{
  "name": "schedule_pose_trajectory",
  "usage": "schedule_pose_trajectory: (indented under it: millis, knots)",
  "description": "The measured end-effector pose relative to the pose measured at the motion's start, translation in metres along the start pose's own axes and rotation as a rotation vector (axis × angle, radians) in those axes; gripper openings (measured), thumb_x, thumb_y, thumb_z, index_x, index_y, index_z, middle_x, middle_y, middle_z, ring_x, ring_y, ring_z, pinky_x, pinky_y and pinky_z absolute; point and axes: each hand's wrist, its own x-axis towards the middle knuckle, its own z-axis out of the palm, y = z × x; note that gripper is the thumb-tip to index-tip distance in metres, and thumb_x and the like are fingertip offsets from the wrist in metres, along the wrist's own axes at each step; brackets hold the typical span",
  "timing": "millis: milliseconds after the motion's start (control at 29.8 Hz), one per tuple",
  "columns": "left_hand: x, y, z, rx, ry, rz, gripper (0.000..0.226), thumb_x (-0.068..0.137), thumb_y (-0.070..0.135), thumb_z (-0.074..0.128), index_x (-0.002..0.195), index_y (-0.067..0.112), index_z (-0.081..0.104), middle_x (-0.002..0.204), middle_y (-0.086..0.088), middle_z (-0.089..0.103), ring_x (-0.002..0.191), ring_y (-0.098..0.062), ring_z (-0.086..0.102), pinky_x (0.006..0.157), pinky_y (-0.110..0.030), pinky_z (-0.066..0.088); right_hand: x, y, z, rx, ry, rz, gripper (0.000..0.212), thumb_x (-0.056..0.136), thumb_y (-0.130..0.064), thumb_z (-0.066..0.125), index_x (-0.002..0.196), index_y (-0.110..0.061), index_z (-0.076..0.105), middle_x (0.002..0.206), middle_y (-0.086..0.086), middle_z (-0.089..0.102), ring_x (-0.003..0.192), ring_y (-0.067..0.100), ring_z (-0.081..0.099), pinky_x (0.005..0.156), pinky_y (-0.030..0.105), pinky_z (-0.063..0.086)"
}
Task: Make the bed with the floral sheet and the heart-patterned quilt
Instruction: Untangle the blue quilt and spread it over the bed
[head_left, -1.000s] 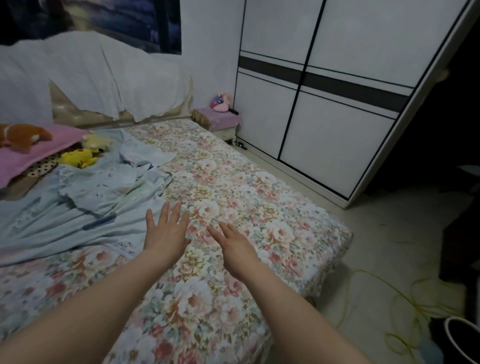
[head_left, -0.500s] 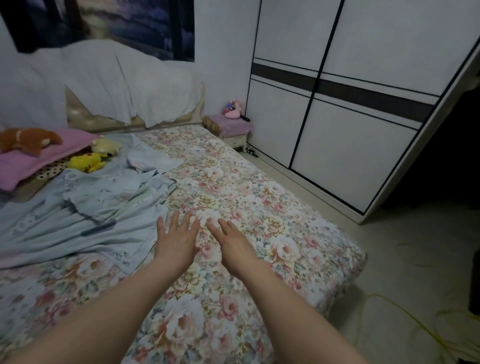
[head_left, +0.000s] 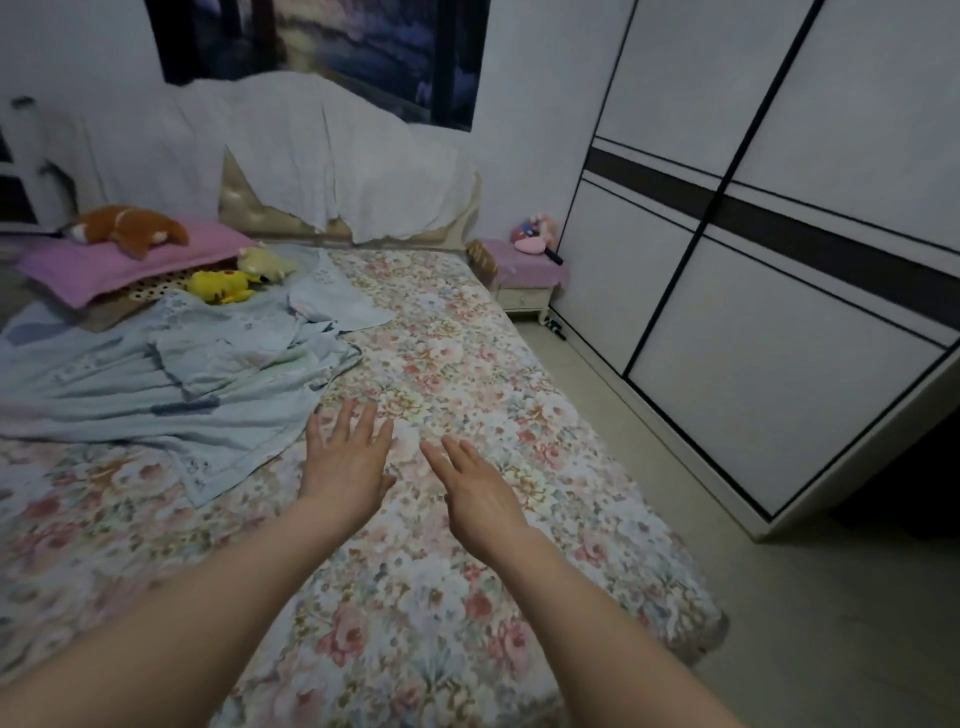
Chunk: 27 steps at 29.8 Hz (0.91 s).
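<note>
Reaching with left hand (head_left: 345, 467) and right hand (head_left: 480, 493) over the sheet (head_left: 441, 364).
With fingers straight and a little apart, holding nothing; quilt (head_left: 182, 374) crumpled on the sheet, just beside the left hand.

The bed (head_left: 712, 626) fills the lower left and centre of the frame, covered by the floral sheet (head_left: 447, 338). A rumpled light blue quilt (head_left: 171, 400) lies at centre left. At upper left sit a pink pillow (head_left: 156, 265), a yellow plush toy (head_left: 221, 285) and a pale plush toy (head_left: 265, 261).
</note>
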Motion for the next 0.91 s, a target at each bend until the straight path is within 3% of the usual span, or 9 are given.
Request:
schedule_pose_trajectory:
  millis: [436, 737, 905]
  knots:
    - [0.008, 0.068, -0.011, 0.020, 0.009, -0.047, 0.071, 0.102, 0.052, 0.033, 0.158, 0.023, -0.001, 0.165, -0.003, -0.011, 0.151, -0.029, -0.012, 0.117, -0.061, -0.001, -0.025, 0.079, -0.005, 0.010, 0.021, -0.045, 0.084, 0.095, 0.006, 0.044, 0.157, -0.032, 0.001, 0.165, 0.000, 0.000, 0.152, 0.023, -0.002, 0.122, 0.042, 0.017]
    - [0.005, 0.050, 0.007, 0.008, -0.044, -0.086, 0.072, 0.101, 0.051, 0.037, 0.158, 0.023, 0.002, 0.164, -0.003, -0.013, 0.151, -0.030, -0.013, 0.117, -0.062, -0.002, -0.008, 0.084, 0.011, 0.013, -0.022, -0.054, 0.088, 0.094, 0.009, 0.044, 0.157, -0.035, 0.000, 0.165, -0.002, -0.004, 0.152, 0.022, -0.002, 0.123, 0.043, 0.015]
    - [0.011, 0.018, 0.030, 0.007, -0.150, -0.180, 0.068, 0.102, 0.050, 0.035, 0.158, 0.023, 0.004, 0.165, -0.003, -0.008, 0.151, -0.029, -0.010, 0.118, -0.061, -0.002, 0.022, 0.081, 0.031, 0.016, -0.059, -0.096, 0.088, 0.095, 0.008, 0.045, 0.156, -0.036, -0.001, 0.165, -0.003, -0.004, 0.152, 0.022, -0.001, 0.123, 0.043, 0.014]
